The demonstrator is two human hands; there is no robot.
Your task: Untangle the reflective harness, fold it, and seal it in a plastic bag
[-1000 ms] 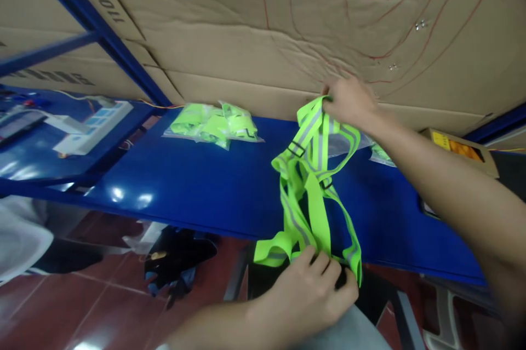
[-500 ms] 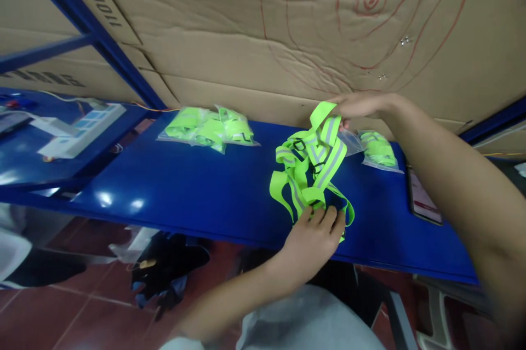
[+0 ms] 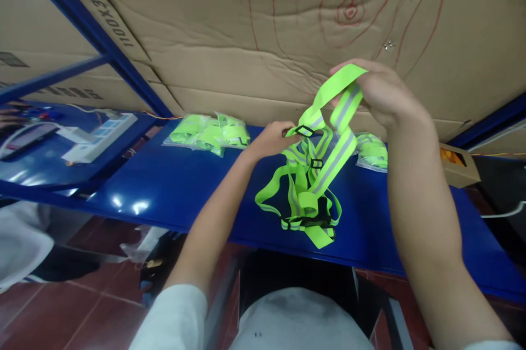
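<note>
A neon-yellow reflective strap vest (image 3: 335, 162) with grey stripes and black slide buckles hangs from my raised right hand, its lower straps in a tangle on the blue table (image 3: 164, 188). My right hand (image 3: 384, 87) is closed on the top loop, with the strap running over its fingers. My left hand (image 3: 271, 141) has its fingers closed at a strap on the vest's left side, right by a black buckle. Part of the left fingertips is hidden by the strap.
Clear bags of folded yellow straps (image 3: 197, 132) lie at the back left, and another bag (image 3: 372, 150) sits behind the vest near my right forearm. A small cardboard box (image 3: 460, 166) stands at the right. A white power strip (image 3: 101, 139) lies on the left table. Cardboard (image 3: 205, 43) walls the back.
My right hand has risen toward me, lifting the vest's top loop. My left hand has moved from the vest's bottom straps to its upper left side. The view has shifted; the phone no longer shows.
</note>
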